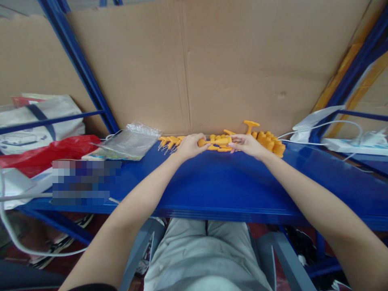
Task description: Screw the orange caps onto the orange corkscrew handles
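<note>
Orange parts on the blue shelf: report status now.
Left hand shut on orange part. Right hand fingers the same part's far end. More orange pieces crowd behind; springs lie left.

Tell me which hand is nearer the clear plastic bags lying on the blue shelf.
Left. The left hand sits just right of the clear plastic bags, gripping an orange part. The right hand lies farther right, beyond the left, by the orange cylinders.

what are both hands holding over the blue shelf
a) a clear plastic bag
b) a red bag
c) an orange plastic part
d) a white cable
c: the left hand and the right hand meet on an orange plastic part above the blue shelf, while the clear plastic bag lies untouched off to the left.
</note>
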The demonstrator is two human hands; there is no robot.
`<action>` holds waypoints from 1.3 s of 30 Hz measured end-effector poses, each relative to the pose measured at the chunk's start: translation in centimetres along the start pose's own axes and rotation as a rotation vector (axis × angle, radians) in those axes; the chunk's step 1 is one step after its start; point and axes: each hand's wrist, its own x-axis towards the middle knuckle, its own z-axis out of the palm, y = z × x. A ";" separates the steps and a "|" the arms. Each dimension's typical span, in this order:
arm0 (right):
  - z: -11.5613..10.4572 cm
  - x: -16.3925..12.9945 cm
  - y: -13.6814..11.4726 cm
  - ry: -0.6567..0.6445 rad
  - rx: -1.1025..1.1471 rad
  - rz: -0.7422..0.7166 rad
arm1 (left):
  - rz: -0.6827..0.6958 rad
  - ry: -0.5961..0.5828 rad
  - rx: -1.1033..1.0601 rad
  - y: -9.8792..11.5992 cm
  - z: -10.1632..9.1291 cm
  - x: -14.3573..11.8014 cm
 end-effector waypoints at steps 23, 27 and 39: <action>1.2 -0.7 -2.7 0.006 -0.010 0.267 | 0.029 0.064 -0.009 0.4 0.2 0.0; 0.3 -0.8 -1.9 -0.027 -0.026 0.158 | -0.003 0.038 -0.032 0.3 0.0 0.0; -0.2 -0.2 -0.6 -0.071 0.095 0.018 | -0.011 0.020 -0.037 0.3 -0.2 0.0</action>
